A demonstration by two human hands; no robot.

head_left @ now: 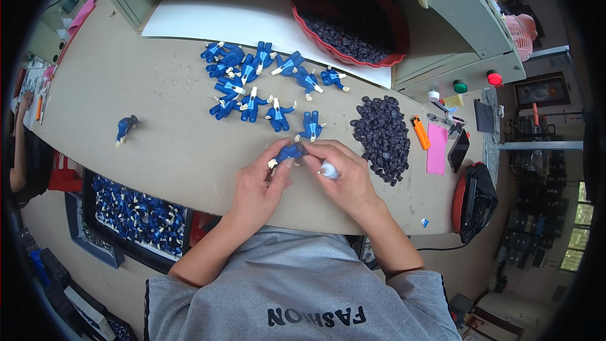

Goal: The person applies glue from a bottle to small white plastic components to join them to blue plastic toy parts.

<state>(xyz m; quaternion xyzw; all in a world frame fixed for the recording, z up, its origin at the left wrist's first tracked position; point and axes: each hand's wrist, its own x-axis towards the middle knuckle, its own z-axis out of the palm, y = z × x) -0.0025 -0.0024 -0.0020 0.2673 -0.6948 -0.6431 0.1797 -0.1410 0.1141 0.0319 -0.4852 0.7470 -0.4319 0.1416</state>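
Left of the pile [382,139], the left fingers [273,150] pinch a blue figure [290,153], probably light, stiff and best gripped round the torso, while the right fingers [323,146] hold a bottle [329,170].

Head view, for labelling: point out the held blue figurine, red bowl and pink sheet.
Held blue figurine [289,151], head view: its body.
Red bowl [390,60], head view: rim.
Pink sheet [436,149], head view: middle.

2 hands [257,183] [351,180] close together (both curled)
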